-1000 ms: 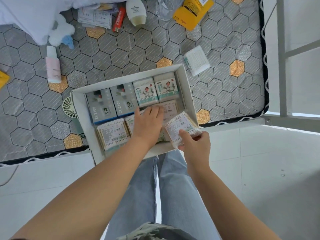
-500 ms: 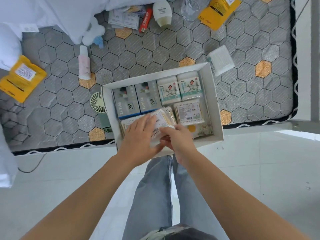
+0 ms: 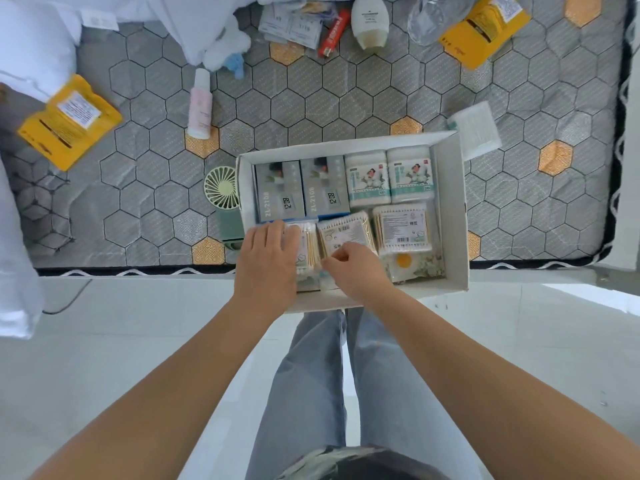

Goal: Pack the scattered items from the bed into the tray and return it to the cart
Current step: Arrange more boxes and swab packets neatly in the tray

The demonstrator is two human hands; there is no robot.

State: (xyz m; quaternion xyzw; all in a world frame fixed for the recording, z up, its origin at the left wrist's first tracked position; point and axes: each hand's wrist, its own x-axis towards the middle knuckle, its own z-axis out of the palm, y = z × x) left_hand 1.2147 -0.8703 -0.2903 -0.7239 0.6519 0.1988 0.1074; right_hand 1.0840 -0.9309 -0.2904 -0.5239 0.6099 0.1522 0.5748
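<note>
Tray (image 3: 451,209) sits at the near edge of the bed (image 3: 311,105). In its near-left corner our left hand (image 3: 268,261) lies flat, fingers straight, on a swab pack (image 3: 307,247); our right hand (image 3: 356,270) pinches the middle pack (image 3: 346,232) beside it.

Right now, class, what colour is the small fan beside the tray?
Pale green fan, seen in the head view.

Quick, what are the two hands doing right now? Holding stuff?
Left hand: open, fingers flat on the left swab pack.
Right hand: fingers curled, pinching the middle swab pack.
</note>
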